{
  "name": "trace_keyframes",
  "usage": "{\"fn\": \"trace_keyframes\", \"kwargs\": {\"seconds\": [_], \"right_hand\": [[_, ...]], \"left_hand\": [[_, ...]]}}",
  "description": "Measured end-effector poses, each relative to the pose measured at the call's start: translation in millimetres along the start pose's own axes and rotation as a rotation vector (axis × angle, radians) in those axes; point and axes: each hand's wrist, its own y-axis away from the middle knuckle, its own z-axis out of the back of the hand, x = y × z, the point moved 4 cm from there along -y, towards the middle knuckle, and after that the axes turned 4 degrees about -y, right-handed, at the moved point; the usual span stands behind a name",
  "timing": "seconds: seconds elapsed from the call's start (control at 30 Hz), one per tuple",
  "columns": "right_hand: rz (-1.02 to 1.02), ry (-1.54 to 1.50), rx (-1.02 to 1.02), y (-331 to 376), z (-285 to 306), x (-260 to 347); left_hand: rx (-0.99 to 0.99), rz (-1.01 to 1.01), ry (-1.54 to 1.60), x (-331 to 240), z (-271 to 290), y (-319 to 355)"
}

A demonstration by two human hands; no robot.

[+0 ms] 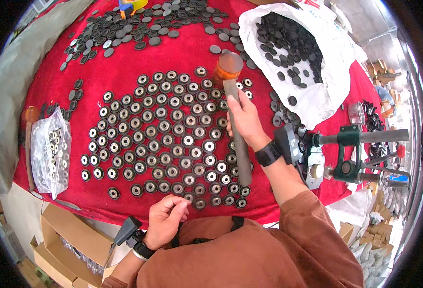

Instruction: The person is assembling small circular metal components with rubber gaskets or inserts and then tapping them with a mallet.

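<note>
My right hand (246,121) is wrapped round the grey handle of a mallet (241,153). The mallet's orange-brown head points to the far side, over the rows of rollers, and is slightly blurred. Spread on the red cloth are many small black wheels with metal bearing centres (165,158), lying flat in loose rows. At the near edge of these rows my left hand (166,218) is closed, thumb and fingers pressed together. Whatever it may hold is hidden. One wheel (188,197) lies right beside its fingertips.
Black round caps (154,41) lie scattered at the far side. A white sack (338,62) of black discs lies far right. A green metal hand press (349,149) stands at right. At left are a clear bag (51,153) of metal parts and another mallet (30,115). Below is a cardboard box (75,228).
</note>
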Motion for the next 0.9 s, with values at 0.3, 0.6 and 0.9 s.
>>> {"fn": "trace_keyframes", "kwargs": {"seconds": [0.3,0.6,0.9], "right_hand": [[0.164,-0.101,0.107,-21,-25,30],[-0.013,0.003,0.136,-44,-16,38],[-0.061,-0.009,0.153,9,-6,6]], "left_hand": [[0.013,0.021,0.056,12,0,3],[-0.009,0.046,0.064,13,6,3],[0.005,0.063,0.059,10,4,0]]}}
